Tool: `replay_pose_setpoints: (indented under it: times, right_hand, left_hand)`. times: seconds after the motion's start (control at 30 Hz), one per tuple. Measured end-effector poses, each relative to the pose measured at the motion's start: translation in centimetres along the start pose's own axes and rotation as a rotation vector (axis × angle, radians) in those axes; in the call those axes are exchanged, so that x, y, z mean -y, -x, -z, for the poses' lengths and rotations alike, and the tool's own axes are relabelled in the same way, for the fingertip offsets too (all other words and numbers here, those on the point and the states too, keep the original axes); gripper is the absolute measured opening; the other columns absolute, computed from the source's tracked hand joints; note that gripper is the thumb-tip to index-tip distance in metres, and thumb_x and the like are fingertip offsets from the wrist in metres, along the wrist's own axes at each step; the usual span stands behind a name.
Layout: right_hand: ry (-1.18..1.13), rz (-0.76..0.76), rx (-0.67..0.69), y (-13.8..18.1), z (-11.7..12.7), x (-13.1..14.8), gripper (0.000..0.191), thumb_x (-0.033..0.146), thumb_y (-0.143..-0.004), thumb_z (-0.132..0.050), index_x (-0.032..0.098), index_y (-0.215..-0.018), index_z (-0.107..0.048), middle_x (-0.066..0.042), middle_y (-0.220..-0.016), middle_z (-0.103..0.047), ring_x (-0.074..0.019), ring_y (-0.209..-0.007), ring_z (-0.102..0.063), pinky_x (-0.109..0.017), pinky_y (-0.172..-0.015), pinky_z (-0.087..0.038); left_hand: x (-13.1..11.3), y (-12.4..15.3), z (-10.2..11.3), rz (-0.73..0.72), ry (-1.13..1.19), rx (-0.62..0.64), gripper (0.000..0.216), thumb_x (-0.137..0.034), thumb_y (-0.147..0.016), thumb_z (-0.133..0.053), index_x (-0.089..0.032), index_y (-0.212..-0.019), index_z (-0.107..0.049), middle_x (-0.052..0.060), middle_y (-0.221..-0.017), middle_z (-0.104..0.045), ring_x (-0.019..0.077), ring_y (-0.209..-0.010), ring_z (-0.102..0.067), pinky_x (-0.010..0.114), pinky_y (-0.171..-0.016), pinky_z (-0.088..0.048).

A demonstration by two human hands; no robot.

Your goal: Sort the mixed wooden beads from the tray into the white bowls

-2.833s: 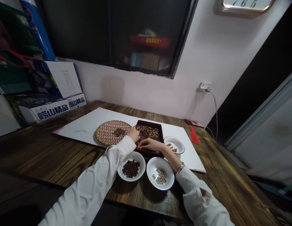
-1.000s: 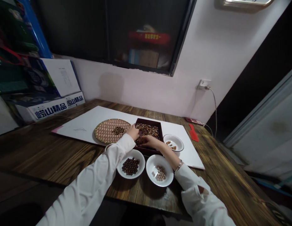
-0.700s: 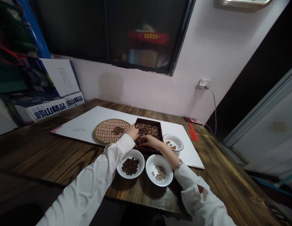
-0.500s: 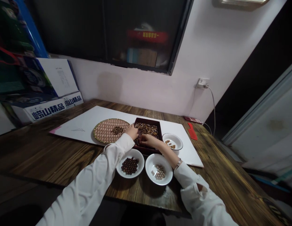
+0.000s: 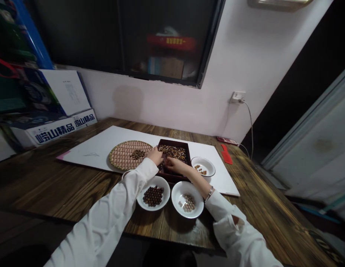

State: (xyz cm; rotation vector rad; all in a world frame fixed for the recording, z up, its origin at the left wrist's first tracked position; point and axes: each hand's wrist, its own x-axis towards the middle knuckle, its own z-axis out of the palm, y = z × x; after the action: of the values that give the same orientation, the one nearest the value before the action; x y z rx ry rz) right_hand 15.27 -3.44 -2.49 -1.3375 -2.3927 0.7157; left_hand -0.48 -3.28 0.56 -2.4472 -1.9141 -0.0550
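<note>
A dark red box (image 5: 187, 148) holds many mixed small beads (image 5: 176, 151). My left hand (image 5: 155, 155) is at its left wall, fingers curled over the side; what they hold, if anything, is hidden. Inside the near part of the box, my right hand (image 5: 172, 165) points its closed fingertips down among the beads, too small to make out there. Left of the box, a round woven tray (image 5: 119, 157) carries a small heap of brown beads (image 5: 138, 154). Dark brown beads (image 5: 153, 196) lie in one white bowl (image 5: 139, 189), pale beads (image 5: 189, 203) in another (image 5: 176, 191).
A third white bowl (image 5: 208, 163) with a few yellow-brown beads stands right of the box. Beneath lies a white board (image 5: 94, 144) on the wooden table (image 5: 77, 189). A red comb-like object (image 5: 225, 155) and a phone-like object (image 5: 227, 140) lie at right, near a cable.
The view has shifted slightly. My right hand's fingers have curled a little more inside the box; my left hand stays at the box's left wall.
</note>
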Motion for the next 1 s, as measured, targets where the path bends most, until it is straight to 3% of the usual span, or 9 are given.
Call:
replay_pose_setpoints:
  times: [0.5,1.0]
  right_hand:
    - [0.147,-0.02,0.009,0.7,0.4,0.8,0.012,0.009,-0.085,-0.059,0.013,-0.094,-0.064,-0.008,-0.09,-0.071,-0.0147,-0.075,-0.058,-0.025,-0.069,-0.044]
    - [0.363,-0.184,-0.004,1.1,0.6,1.4,0.024,0.018,-0.092,-0.053,0.01,-0.113,-0.063,-0.018,-0.105,-0.073,-0.0232,-0.089,-0.068,-0.028,-0.073,-0.047]
  left_hand:
    - [0.0,0.0,0.0,0.005,0.006,-0.002,0.04,-0.034,-0.094,-0.051,-0.013,-0.124,-0.068,0.022,-0.131,-0.055,0.0333,-0.128,-0.052,0.041,-0.103,-0.045]
    - [0.0,-0.1,-0.3,0.002,0.001,-0.017,0.039,-0.034,-0.094,-0.051,-0.013,-0.122,-0.069,0.021,-0.129,-0.056,0.0326,-0.127,-0.053,0.04,-0.102,-0.045]
